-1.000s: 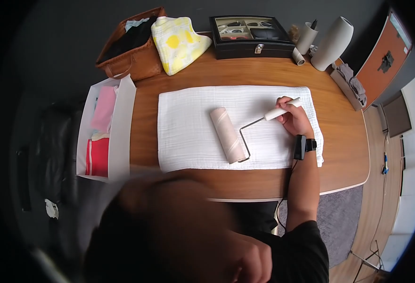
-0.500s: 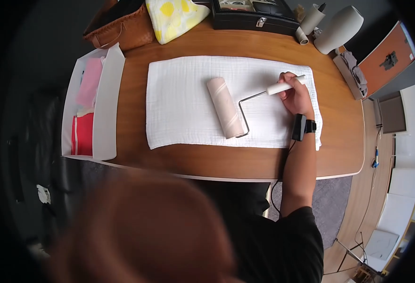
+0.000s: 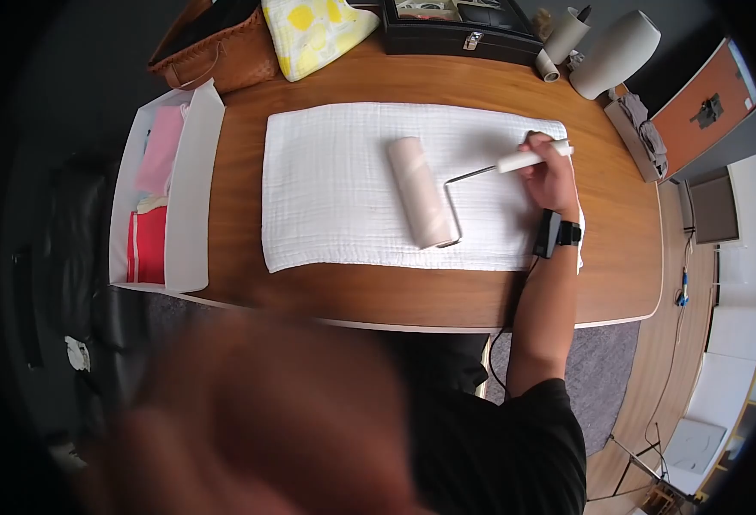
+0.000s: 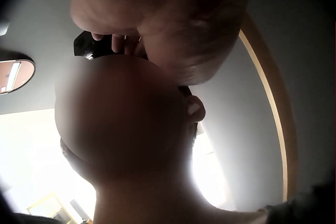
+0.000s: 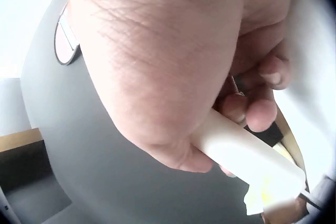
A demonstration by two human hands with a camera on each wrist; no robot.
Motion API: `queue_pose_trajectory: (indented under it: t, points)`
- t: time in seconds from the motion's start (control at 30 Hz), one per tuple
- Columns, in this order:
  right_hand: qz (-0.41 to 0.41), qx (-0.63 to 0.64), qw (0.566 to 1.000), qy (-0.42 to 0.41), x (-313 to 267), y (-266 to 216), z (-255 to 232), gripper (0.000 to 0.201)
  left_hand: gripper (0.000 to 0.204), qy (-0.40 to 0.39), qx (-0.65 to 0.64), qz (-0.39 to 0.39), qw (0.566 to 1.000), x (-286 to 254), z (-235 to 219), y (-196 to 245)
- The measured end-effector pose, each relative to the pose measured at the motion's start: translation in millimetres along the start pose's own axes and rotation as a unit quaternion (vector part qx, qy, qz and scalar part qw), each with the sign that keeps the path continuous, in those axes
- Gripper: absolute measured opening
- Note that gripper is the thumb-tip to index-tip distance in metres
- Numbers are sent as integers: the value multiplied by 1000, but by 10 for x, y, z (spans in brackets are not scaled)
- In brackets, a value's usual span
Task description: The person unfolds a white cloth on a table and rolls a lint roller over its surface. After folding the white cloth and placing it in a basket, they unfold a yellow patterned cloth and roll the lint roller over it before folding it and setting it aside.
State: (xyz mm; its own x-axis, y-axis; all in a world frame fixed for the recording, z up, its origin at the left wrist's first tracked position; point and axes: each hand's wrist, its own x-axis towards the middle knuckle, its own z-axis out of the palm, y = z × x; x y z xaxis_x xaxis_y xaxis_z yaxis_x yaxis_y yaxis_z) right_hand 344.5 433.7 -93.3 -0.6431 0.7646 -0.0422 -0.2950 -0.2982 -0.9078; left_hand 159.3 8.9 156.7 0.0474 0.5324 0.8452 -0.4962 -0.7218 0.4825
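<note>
1. The fingers of the right hand (image 3: 553,182) curl round the white handle (image 3: 517,160), thumb against it, above the right part of the white cloth
2. From that handle a bent wire frame (image 3: 455,209) runs across to the pale pinkish roller (image 3: 420,193), which lies slantwise over the middle of the white cloth (image 3: 330,193), its lower end towards the cloth's near edge
3. The left hand (image 4: 173,19) is raised beside the person's head, away from the white cloth; its fingers are mostly hidden, so I cannot tell whether they grip anything
4. A black device (image 3: 548,233) is strapped on the right wrist, by the white cloth's right edge
5. Left of the white cloth stands a white box (image 3: 192,210) with pink fabric (image 3: 161,150) and red fabric (image 3: 148,247) inside
6. Beyond the white cloth's far edge are a brown basket (image 3: 236,64), a yellow-patterned cloth (image 3: 313,36) and a black case (image 3: 434,41)
7. Past the white cloth's far right corner stands a pale vase (image 3: 618,56)
</note>
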Motion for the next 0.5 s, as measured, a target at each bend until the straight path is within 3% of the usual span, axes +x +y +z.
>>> queue_pose_trajectory:
  t: [0.13,0.2,0.27,0.37,0.4,0.43,0.47,0.5]
  points:
    - [-98,21,986,131,-24,-263,-601,15,41,9,33,16,999,-24,-63,78]
    - [-164,34,967,194,-56,-411,-881,15,44,64,94,14,993,-149,-180,2]
    - [-232,49,945,225,-119,-509,-1104,16,34,148,183,-17,972,-326,-445,-166]
    - [-215,19,941,262,-169,-511,-941,17,23,262,304,-60,914,-516,-1075,-500]
    - [-176,-7,963,205,-140,-472,-1007,18,21,299,342,-75,888,-601,-1325,-640]
    - [-144,-11,972,185,-131,-434,-770,20,22,388,335,-157,844,-745,-1669,-806]
    - [-117,-50,970,209,-113,-370,-436,22,16,417,340,-200,819,-907,-2004,-943]
    - [-106,-127,975,151,-79,-264,-306,25,16,418,378,-220,796,-1108,-2314,-1083]
